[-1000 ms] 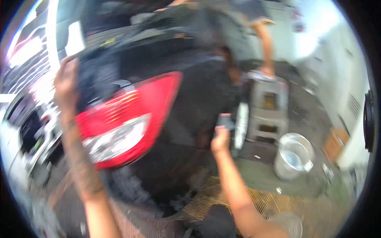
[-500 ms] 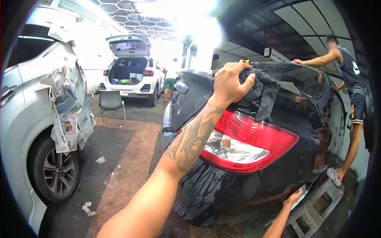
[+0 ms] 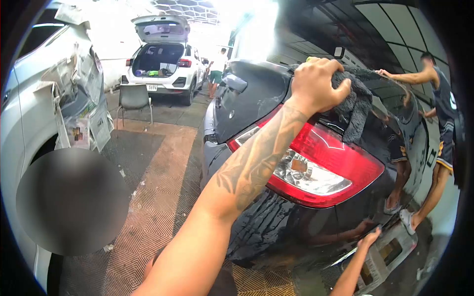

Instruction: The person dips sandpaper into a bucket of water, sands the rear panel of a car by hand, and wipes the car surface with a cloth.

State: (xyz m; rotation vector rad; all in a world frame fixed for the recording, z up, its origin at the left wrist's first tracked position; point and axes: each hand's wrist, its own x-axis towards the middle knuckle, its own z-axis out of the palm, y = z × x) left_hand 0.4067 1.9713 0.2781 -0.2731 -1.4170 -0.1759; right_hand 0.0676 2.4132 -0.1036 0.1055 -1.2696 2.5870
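Note:
My left hand [image 3: 318, 85], on a tattooed forearm, is wrapped round a dark grey cloth [image 3: 359, 116] and presses it on the black car just above the red and clear tail light [image 3: 340, 148]. The forearm crosses in front of part of this light. My right hand [image 3: 369, 238] is low at the right, beside the wet black bumper [image 3: 301, 232], with its fingers bent. Whatever it holds is hidden or too small to name.
A person [image 3: 439, 98] stands on a grey step stool [image 3: 390, 256] at the right, one hand on the car. Behind are a white car [image 3: 168, 79] with its tailgate up, a chair [image 3: 134, 97] and another person [image 3: 217, 71]. A paper-masked silver car [image 3: 29, 108] stands left.
The view has swung left and up from the car's side since the first frame. Since the second, my left hand and the cloth appear farther right; my right hand appears slightly higher.

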